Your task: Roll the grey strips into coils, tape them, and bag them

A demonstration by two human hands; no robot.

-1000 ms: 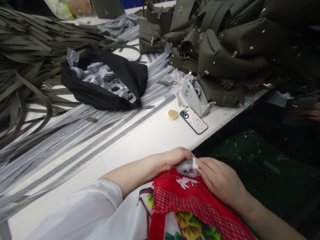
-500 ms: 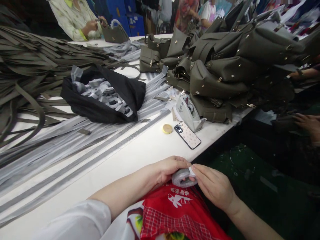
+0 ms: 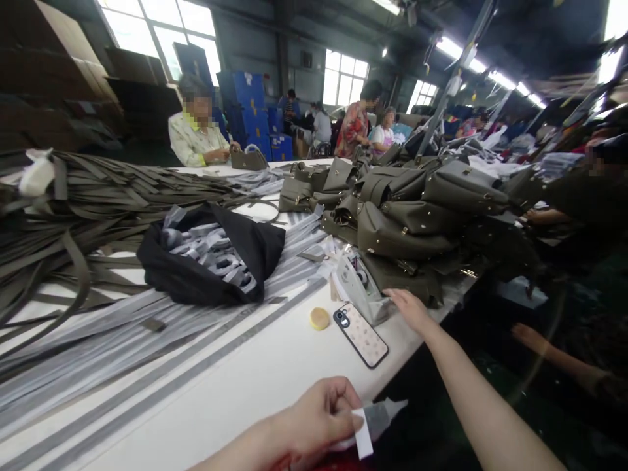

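Observation:
My left hand (image 3: 326,418), low in the view, is closed round a rolled-up strap in clear plastic (image 3: 380,418), with a loose plastic end sticking out to the right. A white paper strip (image 3: 363,435) hangs by the thumb. Farther forward, my right hand (image 3: 409,309) reaches to the front end of a grey-white tape dispenser (image 3: 360,288). Its fingers are stretched out and the fingertips are at the dispenser's edge; whether they touch tape cannot be made out. A phone in a patterned case (image 3: 362,335) and a yellow tape roll (image 3: 319,318) lie beside the dispenser.
A black cloth bag (image 3: 196,281) holds several plastic-wrapped rolls. Dark olive straps (image 3: 118,190) are heaped at left, with plastic-wrapped strips (image 3: 122,333) along the white table (image 3: 235,399). Olive handbags (image 3: 407,229) pile up at right. A co-worker (image 3: 201,134) handles a bag across the table.
My right hand has left the roll and moved forward to the tape dispenser. The left hand keeps the roll, now lower. The view has tilted up, showing more of the room.

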